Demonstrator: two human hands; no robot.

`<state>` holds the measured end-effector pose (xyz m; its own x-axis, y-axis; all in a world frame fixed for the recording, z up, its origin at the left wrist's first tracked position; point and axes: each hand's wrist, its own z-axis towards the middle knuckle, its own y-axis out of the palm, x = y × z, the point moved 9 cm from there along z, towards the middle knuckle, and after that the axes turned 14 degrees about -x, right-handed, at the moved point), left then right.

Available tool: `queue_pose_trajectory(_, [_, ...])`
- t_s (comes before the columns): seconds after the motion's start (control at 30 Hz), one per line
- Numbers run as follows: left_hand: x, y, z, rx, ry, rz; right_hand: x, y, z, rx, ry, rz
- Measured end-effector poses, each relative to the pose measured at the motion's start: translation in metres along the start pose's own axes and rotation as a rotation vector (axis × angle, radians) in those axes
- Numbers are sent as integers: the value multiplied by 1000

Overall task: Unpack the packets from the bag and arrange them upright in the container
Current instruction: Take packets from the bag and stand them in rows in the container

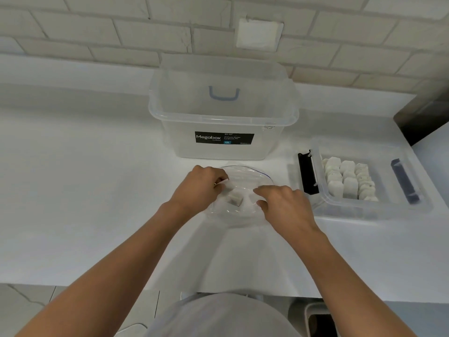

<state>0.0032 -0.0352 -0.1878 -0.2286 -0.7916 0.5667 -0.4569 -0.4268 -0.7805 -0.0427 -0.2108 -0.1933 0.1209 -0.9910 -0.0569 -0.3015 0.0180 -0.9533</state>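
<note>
Transparent plastic bag (245,175) lies flat on the white counter (97,190), just in front of the person, and both hands are on it. The left hand (200,187) is at the left edge of the bag; its fingers (220,180) are curled tightly and pinch the film there, with a thin strip of the film between the fingertips. The right hand (283,204) is on the right part of the bag. Its fingers are bent, the index finger (258,190) and the thumb (262,203) are a little apart and both point to the left. I cannot tell if they grip the film or only press on it.

One small whitish packet (235,200) is inside the bag, between the two hands. It lies just beside the left knuckles and near the tips of the right index finger and thumb, but no finger touches it directly.

To the right of the bag stands a low clear container (364,208) with dark latches at its two ends. Many packets (347,182) of the same kind already stand upright in it, in close rows.

Behind the bag stands a large clear storage box (218,152) with a black label, open at the top, and its lid (218,69) leans against the white brick wall (97,32).
</note>
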Motion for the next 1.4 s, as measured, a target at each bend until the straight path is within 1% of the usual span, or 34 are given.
queue_pose_trajectory(0.1, [-8, -1, -7, 19, -35, 33, -13, -11, -9, 78, -30, 9])
queue_pose_trajectory(0.17, [-14, -3, -14, 66, -61, 33, -31, -11, -5, 80, -114, 68])
queue_pose_trajectory(0.23, [-21, -6, -21, 109, -81, -9, -47, -9, 10, 42, -182, 174])
queue_pose_trajectory(0.3, [-27, -7, -25, 115, -93, -28, -55, -1, 32, -11, -178, 232])
queue_pose_trajectory(0.43, [-39, -7, -31, 85, -146, -37, -76, 23, 62, -167, -169, 233])
queue_pose_trajectory(0.57, [-48, -17, -36, 110, -165, -124, -87, 40, 70, -290, -162, 186])
queue_pose_trajectory(0.67, [-53, -25, -39, 114, -177, -176, -85, 45, 74, -322, -162, 266])
queue_pose_trajectory(0.77, [-58, -28, -38, 89, -188, -224, -84, 39, 74, -275, -191, 327])
queue_pose_trajectory(0.87, [-62, -33, -39, 106, -205, -299, -74, 27, 70, -189, -179, 494])
queue_pose_trajectory(0.97, [-56, -33, -38, 81, -219, -184, -61, 19, 59, -102, -178, 647])
queue_pose_trajectory(1.07, [-52, -30, -34, 72, -236, -114, -54, 15, 46, -42, -199, 664])
queue_pose_trajectory(1.17, [-42, -31, -31, 87, -205, -122, -49, 11, 36, 12, -203, 747])
queue_pose_trajectory(1.3, [-28, -42, -29, 110, -159, -137, -36, -7, 17, 172, -230, 838])
queue_pose_trajectory(1.4, [-14, -57, -29, 137, -119, -122, -18, -20, 3, 253, -218, 913])
